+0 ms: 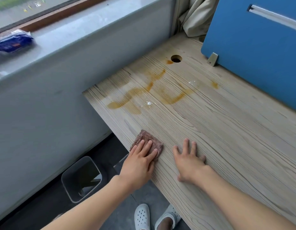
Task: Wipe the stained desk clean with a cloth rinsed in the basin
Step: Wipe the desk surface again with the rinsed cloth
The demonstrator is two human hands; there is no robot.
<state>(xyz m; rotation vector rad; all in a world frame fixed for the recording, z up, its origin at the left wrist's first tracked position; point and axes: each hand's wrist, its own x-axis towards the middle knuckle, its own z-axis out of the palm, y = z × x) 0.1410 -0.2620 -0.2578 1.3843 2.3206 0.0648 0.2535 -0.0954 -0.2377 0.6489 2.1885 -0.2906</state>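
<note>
Brown cloth (144, 135) is lying at the desk's (227, 146) near left edge, the left hand (139, 163) pressing it flat with straight fingers. The right hand (188, 161) is resting spread open on the desk just beside it. Farther along the desk, orange stains (113, 105) are streaking the wood.

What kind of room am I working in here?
Probably an office workstation by a window: a wood-grain desk with a cable hole, a blue divider mounted on it, and a sill alongside.

Left hand (140, 161) presses flat on the cloth (146, 141) at the table (227, 130) edge; right hand (188, 160) flat beside it, stains (149, 92) beyond.
</note>
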